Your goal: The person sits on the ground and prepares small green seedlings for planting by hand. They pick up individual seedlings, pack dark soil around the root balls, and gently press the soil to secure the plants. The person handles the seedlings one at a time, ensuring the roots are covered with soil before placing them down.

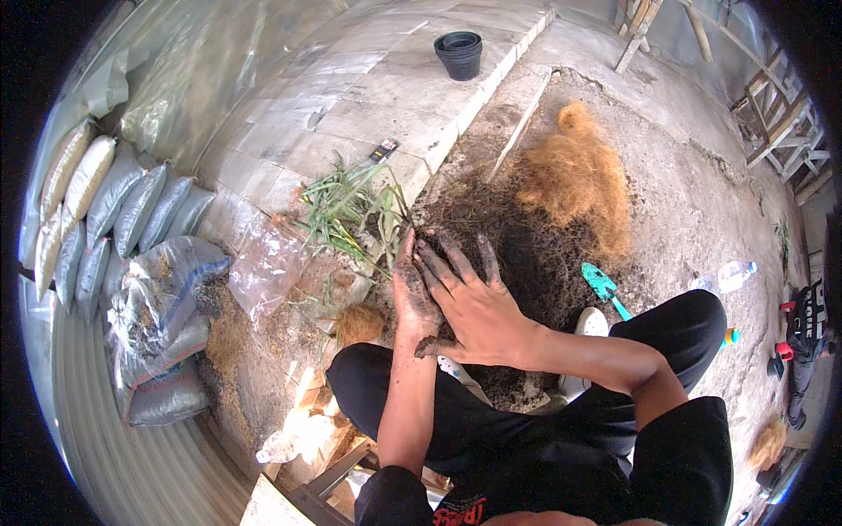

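Observation:
My left hand (413, 294) is raised edge-on, its palm dark with soil and its fingers stretched out. Across it lies my right hand (478, 311), with spread, soil-blackened fingers; the two hands touch near the palms. No held thing shows, though the space between the palms is partly hidden. Just beyond my left fingertips lie green leafy plants (344, 210) with long narrow leaves. Beneath and beyond my right hand spreads a heap of dark soil (517, 237). A loose pile of brown coconut fibre (579, 180) rests on its far right side.
A turquoise hand trowel (600, 282) lies right of the soil, near a clear plastic bottle (735, 275). Stacked black pots (459, 58) stand far off. Filled sacks (123, 197) line the left. A clear plastic bag (266, 272) and small fibre clump (360, 323) lie left of my hands.

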`<state>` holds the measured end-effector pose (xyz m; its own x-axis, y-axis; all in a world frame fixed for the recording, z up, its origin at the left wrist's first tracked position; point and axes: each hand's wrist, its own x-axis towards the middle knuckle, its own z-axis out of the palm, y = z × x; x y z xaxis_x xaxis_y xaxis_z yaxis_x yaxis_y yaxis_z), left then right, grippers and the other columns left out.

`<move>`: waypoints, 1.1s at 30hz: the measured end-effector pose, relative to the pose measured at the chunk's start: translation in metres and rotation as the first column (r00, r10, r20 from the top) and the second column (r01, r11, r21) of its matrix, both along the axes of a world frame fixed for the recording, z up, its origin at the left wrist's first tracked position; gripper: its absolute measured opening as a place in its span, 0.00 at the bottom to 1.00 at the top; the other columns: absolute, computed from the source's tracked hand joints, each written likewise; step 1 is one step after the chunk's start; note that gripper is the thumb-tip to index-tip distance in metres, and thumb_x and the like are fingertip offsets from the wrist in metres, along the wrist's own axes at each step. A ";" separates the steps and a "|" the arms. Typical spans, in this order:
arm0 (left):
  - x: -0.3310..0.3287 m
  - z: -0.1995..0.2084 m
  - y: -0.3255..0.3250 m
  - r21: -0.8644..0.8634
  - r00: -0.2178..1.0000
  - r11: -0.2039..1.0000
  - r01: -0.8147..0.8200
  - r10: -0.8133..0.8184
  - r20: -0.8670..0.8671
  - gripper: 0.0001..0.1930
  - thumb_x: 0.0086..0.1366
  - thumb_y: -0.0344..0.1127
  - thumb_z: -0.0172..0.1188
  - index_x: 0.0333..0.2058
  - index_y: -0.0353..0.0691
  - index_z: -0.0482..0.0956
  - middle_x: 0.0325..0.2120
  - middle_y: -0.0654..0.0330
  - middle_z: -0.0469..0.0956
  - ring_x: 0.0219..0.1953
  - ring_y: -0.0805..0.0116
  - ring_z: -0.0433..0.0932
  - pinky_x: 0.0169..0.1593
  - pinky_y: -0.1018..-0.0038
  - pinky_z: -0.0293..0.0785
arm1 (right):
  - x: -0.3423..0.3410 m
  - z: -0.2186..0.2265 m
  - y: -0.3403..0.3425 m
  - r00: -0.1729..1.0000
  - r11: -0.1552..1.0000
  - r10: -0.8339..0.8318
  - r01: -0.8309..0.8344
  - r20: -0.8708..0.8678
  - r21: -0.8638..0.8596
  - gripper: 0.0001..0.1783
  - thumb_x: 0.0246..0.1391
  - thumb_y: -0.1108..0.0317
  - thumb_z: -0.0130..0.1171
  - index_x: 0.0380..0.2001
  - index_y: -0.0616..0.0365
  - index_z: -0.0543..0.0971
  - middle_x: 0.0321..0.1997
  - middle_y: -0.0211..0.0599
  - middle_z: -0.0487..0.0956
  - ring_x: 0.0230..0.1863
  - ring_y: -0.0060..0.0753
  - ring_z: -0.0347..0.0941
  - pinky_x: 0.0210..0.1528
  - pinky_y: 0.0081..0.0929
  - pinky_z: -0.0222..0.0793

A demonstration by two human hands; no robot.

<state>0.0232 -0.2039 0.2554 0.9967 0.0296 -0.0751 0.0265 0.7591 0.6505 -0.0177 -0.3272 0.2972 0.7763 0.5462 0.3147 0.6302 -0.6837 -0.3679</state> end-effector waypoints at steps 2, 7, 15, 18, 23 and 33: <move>0.000 0.014 0.001 -0.038 0.996 0.999 0.034 -0.036 -0.075 0.18 0.69 0.48 0.49 0.48 0.41 0.73 0.42 0.59 0.76 0.44 0.67 0.75 0.50 0.67 0.73 | -0.003 0.005 0.000 0.998 1.000 0.008 -0.007 0.062 -0.009 0.52 0.49 0.31 0.48 0.61 0.68 0.61 0.69 0.53 0.53 0.72 0.57 0.39 0.66 0.70 0.28; -0.008 0.064 -0.018 -0.123 0.943 0.969 0.213 -0.237 -0.235 0.14 0.67 0.44 0.53 0.45 0.44 0.74 0.37 0.62 0.76 0.40 0.68 0.75 0.46 0.67 0.74 | -0.004 0.016 -0.012 0.998 0.991 0.053 -0.048 0.036 -0.127 0.49 0.53 0.33 0.46 0.60 0.69 0.61 0.67 0.55 0.55 0.71 0.58 0.40 0.66 0.70 0.28; 0.008 0.022 -0.014 -0.170 0.939 0.957 0.235 -0.268 -0.213 0.12 0.66 0.41 0.55 0.44 0.42 0.74 0.31 0.61 0.76 0.34 0.67 0.76 0.40 0.70 0.74 | 0.004 0.075 -0.068 0.975 0.974 0.176 -0.193 -0.138 -0.116 0.41 0.61 0.38 0.39 0.65 0.58 0.56 0.62 0.60 0.63 0.67 0.61 0.52 0.67 0.67 0.36; 0.006 0.013 -0.017 -0.108 0.944 0.974 0.201 -0.222 -0.243 0.11 0.65 0.40 0.55 0.42 0.44 0.74 0.23 0.65 0.72 0.23 0.70 0.73 0.26 0.76 0.71 | 0.023 0.077 -0.085 0.915 0.994 0.093 -0.061 -0.393 0.094 0.37 0.61 0.39 0.42 0.61 0.58 0.62 0.60 0.57 0.67 0.64 0.56 0.60 0.66 0.53 0.50; 0.003 0.007 -0.045 -0.022 0.869 0.938 0.347 -0.330 -0.370 0.08 0.61 0.42 0.58 0.34 0.48 0.72 0.18 0.67 0.66 0.16 0.71 0.65 0.16 0.77 0.59 | 0.067 0.002 -0.115 0.484 0.743 0.436 0.283 -0.759 0.607 0.36 0.63 0.41 0.39 0.64 0.55 0.61 0.60 0.46 0.69 0.64 0.43 0.61 0.69 0.40 0.49; -0.010 -0.009 -0.051 -0.116 0.771 0.870 0.479 -0.480 -0.418 0.10 0.62 0.42 0.57 0.32 0.43 0.71 0.16 0.67 0.65 0.14 0.71 0.65 0.13 0.78 0.58 | 0.066 -0.047 -0.123 0.030 0.755 0.534 0.434 -0.845 0.492 0.37 0.59 0.36 0.41 0.66 0.42 0.58 0.71 0.40 0.54 0.69 0.37 0.52 0.69 0.40 0.49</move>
<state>0.0129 -0.2545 0.2461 0.7513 -0.4449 -0.4874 0.6568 0.5755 0.4872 0.0485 -0.4506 0.2499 0.5432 0.7067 -0.4533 -0.6092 -0.0398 -0.7920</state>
